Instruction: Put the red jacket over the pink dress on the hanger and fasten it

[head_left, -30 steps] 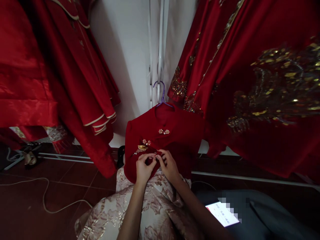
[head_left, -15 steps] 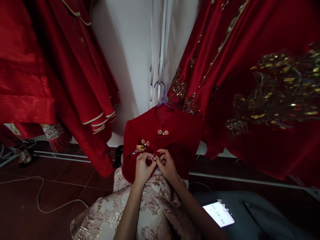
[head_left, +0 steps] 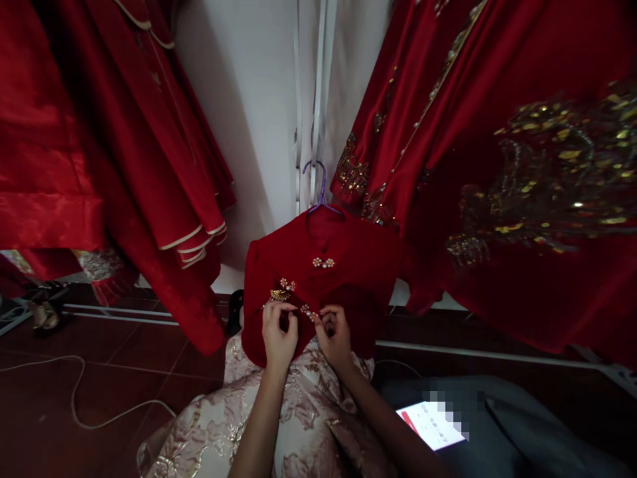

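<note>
A red jacket point(head_left: 348, 259) hangs in front of me on a purple hanger point(head_left: 322, 192). Its front carries pearl flower clasps, one at the upper chest point(head_left: 323, 263) and another above a gold fan-shaped ornament point(head_left: 280, 295). Between my hands lies a lower pearl clasp point(head_left: 308, 312). My left hand point(head_left: 280, 337) is closed in a pinch just left of that clasp, slightly apart from it; anything between its fingertips is too small to make out. My right hand point(head_left: 334, 338) pinches at the clasp's right end, its other fingers curled.
Red garments with cream piping point(head_left: 184, 192) hang at left, and a gold-sequined red dress point(head_left: 547, 179) hangs at right. A patterned brocade skirt point(head_left: 239, 425) spreads below my arms. A lit phone point(head_left: 432, 425) lies at lower right. A pale cable point(head_left: 74, 392) crosses the tiled floor.
My hands have drawn apart, the left one leftward and the right one slightly rightward. The lower pearl clasp, mostly covered before, now shows between them.
</note>
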{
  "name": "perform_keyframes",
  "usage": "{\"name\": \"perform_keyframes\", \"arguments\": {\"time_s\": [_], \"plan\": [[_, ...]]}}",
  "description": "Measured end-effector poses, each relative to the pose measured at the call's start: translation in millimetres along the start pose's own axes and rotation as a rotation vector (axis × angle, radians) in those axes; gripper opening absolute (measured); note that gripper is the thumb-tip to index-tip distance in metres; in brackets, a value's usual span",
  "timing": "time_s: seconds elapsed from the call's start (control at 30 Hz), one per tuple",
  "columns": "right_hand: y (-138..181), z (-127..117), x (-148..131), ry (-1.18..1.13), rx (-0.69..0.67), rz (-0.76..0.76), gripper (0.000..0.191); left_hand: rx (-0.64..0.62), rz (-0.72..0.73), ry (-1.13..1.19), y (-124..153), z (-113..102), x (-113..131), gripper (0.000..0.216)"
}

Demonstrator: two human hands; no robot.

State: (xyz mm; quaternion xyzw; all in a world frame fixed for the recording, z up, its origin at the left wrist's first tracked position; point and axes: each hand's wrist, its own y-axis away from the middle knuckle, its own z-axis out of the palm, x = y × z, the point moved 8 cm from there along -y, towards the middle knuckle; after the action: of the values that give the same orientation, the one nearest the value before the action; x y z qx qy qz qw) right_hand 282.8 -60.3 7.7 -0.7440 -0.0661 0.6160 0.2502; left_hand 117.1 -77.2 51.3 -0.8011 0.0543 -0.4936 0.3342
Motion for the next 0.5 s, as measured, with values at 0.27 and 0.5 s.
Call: {"name": "perform_keyframes", "arguments": {"time_s": [0.27, 0.5], "plan": [[-0.7, -0.5, 5.1, 0.028, 0.007, 0.007, 0.016, -0.199, 0.053, -0.137, 2.7, 18.7, 10.8, 0.012], [-1.6, -0.4, 0.6, 0.049, -0.004, -0.006, 0.013, -0.228, 0.044, -0.110, 2.2, 21.4, 9.4, 0.014]]}}
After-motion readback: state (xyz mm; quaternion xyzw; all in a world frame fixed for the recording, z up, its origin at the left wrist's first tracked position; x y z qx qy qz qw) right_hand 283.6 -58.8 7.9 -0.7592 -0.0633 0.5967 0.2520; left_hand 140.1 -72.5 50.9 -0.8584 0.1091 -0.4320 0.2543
